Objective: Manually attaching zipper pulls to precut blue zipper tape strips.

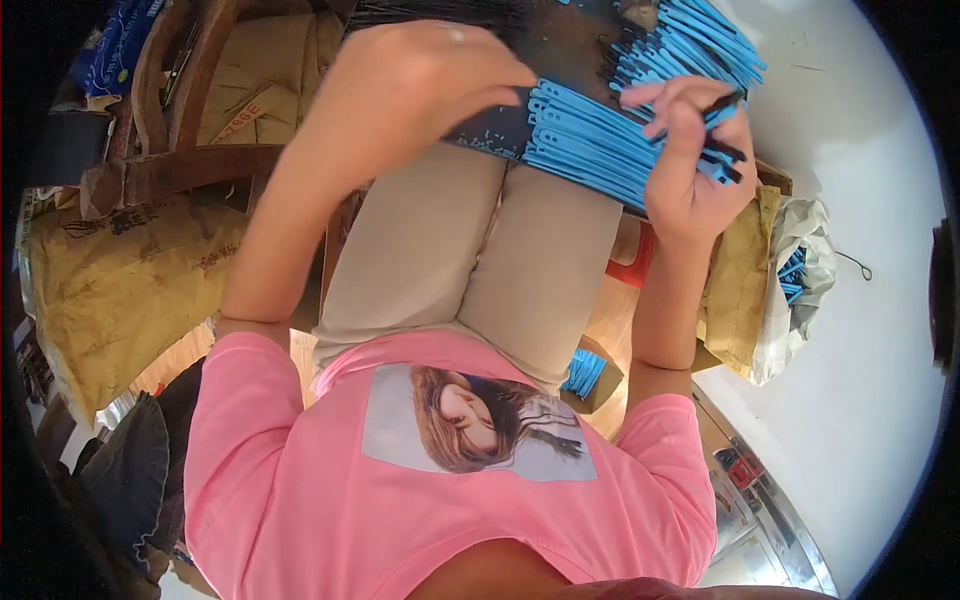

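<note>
Thin blue plastic strips (pixel 590 140) with small holes at their ends lie side by side in a dense row on the dark work surface in front of my lap. At the left ends of this row is my left hand (pixel 420 80), its thumb and forefinger brought close together. Whatever may be between those fingertips is too small to make out. Over the right end of the row, my right hand (pixel 695 170) is curled around a few blue strips with black ends (pixel 725 155). Its fingers are bent and hide part of them.
A heap of more blue strips (pixel 690 45) lies at the far right of the dark work surface (pixel 560 45). A whitish bag (pixel 800 290) with blue pieces stands right, near a white wall. A wooden chair frame (pixel 180 165) and yellow-brown sacks (pixel 140 280) are at left.
</note>
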